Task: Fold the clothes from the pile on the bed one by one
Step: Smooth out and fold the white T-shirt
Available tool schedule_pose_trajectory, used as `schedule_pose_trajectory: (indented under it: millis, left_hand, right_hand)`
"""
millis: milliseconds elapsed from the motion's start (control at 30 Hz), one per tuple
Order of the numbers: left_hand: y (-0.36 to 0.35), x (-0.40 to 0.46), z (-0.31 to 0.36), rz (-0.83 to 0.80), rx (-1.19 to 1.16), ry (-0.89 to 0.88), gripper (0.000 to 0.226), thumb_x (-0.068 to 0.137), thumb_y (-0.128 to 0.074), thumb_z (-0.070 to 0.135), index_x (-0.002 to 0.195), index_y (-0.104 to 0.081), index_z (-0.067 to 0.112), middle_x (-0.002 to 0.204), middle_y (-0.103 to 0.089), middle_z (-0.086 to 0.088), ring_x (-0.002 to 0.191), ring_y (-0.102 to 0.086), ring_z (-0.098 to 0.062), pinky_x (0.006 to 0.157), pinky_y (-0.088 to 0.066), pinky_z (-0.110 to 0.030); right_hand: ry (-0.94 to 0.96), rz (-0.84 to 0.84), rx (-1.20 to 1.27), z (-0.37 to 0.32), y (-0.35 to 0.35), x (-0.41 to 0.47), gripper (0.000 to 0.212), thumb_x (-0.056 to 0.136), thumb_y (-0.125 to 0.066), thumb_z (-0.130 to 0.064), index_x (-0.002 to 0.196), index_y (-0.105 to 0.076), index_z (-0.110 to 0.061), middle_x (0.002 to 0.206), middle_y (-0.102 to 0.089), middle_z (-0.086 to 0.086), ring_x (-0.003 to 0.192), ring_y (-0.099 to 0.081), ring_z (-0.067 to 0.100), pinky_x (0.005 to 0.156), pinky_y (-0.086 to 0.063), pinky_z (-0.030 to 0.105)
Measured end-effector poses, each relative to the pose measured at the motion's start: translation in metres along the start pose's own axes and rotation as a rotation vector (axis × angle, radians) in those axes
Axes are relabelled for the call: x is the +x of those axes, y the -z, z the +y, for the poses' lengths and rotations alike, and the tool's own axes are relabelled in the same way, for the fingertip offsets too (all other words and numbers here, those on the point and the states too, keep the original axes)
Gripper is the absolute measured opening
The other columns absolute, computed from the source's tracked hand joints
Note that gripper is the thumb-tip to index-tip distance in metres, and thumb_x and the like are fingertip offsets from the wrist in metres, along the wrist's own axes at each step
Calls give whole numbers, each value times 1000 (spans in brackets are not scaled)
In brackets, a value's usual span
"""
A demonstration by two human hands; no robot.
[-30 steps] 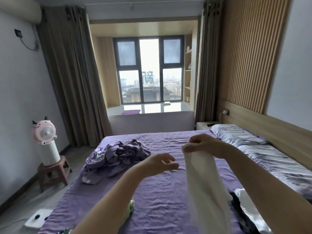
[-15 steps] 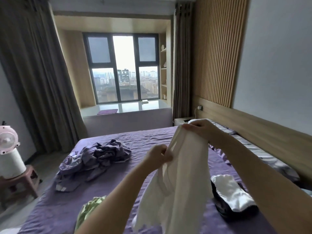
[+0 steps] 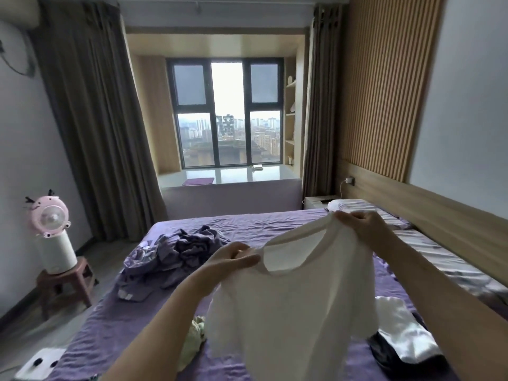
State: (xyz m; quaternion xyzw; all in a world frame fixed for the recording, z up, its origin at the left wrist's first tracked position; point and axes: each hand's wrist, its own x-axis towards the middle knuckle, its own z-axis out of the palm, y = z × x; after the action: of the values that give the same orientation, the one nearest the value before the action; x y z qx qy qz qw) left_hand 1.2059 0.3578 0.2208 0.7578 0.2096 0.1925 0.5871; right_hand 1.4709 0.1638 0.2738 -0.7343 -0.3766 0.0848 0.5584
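A white t-shirt [image 3: 297,306] hangs spread in the air over the purple bed [image 3: 247,224], neckline facing me. My left hand [image 3: 233,258] pinches its left shoulder. My right hand [image 3: 360,225] grips the right shoulder, held higher and further away. A crumpled purple pile of clothes [image 3: 176,251] lies on the far left part of the bed. A light green garment [image 3: 193,342] lies under the shirt, partly hidden. Folded white and dark clothes [image 3: 401,342] sit on the bed at the right.
Striped pillows [image 3: 428,248] lie along the wooden headboard at the right. A pink fan on a white cylinder [image 3: 53,235] stands on a small brown stool [image 3: 64,287] left of the bed. A white scale [image 3: 38,362] lies on the floor. Curtains frame the window behind.
My left hand has taken hold of the shirt's shoulder and my hands have drawn apart, spreading the white shirt open from a hanging bunch. The camera has swung back left.
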Motion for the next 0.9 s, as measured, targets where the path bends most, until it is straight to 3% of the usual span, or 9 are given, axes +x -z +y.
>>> schedule_pose_trajectory:
  millis: [100, 200, 267, 333, 433, 633, 700, 767, 900]
  left_hand:
    - [8, 0, 2, -30, 14, -11, 49, 69, -83, 18, 114, -64, 27, 97, -63, -13, 86, -63, -22, 77, -54, -32]
    - [3, 5, 4, 67, 244, -81, 29, 81, -73, 7, 105, -69, 22, 102, -68, -7, 91, -63, -15, 83, -50, -24]
    - [-3, 6, 7, 162, 292, -107, 17, 81, -73, 5, 92, -70, 18, 89, -68, 5, 82, -60, 1, 76, -45, -10]
    - [-9, 7, 7, 253, 267, -112, 15, 81, -72, 3, 82, -69, 17, 74, -64, 11, 62, -54, 12, 67, -42, -6]
    - [-15, 8, 5, 343, 185, -98, 5, 82, -71, 5, 87, -70, 6, 68, -60, 5, 56, -50, 4, 57, -39, -7]
    - [-23, 9, -5, 508, 203, -111, 5, 89, -65, 14, 84, -64, 11, 69, -57, 1, 63, -48, -9, 58, -39, -16]
    - [-26, 7, -6, 545, 217, -97, 8, 90, -64, 19, 84, -63, 13, 67, -55, 2, 61, -46, -10, 59, -40, -22]
    - [-26, 4, -7, 560, 211, -104, 9, 89, -65, 21, 82, -64, 16, 66, -56, 3, 61, -48, -11, 62, -40, -26]
    - [-24, -5, -2, 562, 312, -126, 11, 88, -67, 26, 84, -67, 15, 66, -58, 4, 61, -50, -9, 62, -41, -23]
  right_hand:
    - [23, 11, -74, 15, 9, 4, 36, 86, -65, -37, 66, -55, -9, 61, -45, 4, 60, -41, 15, 53, -32, 28]
    - [46, -90, -149, 21, 12, 5, 31, 88, -63, -32, 75, -63, -4, 64, -53, 3, 60, -46, 12, 49, -37, 17]
    - [35, -205, -203, 25, 13, 7, 25, 89, -63, -29, 74, -65, -10, 63, -55, -1, 58, -47, 9, 48, -37, 11]
    - [10, -298, -209, 29, 14, 8, 18, 89, -64, -24, 77, -65, -11, 68, -58, -1, 63, -50, 9, 55, -41, 16]
    - [24, -354, -135, 40, 15, 9, 10, 86, -66, -20, 83, -66, -10, 75, -58, 0, 72, -51, 12, 63, -40, 24]
    - [76, -211, -97, 65, 5, 13, 12, 87, -66, -29, 76, -68, -27, 67, -58, -3, 64, -51, 8, 65, -40, 28]
    - [134, -148, -177, 67, 2, 11, 13, 88, -65, -28, 77, -71, -24, 64, -60, -8, 62, -52, 1, 62, -39, 23]
    - [176, -96, -226, 67, -1, 6, 17, 89, -64, -26, 85, -74, -14, 72, -66, -2, 71, -56, 8, 66, -40, 27]
    - [224, -49, -323, 64, -1, -7, 22, 92, -59, -30, 87, -74, -15, 74, -64, -5, 74, -56, 11, 63, -35, 19]
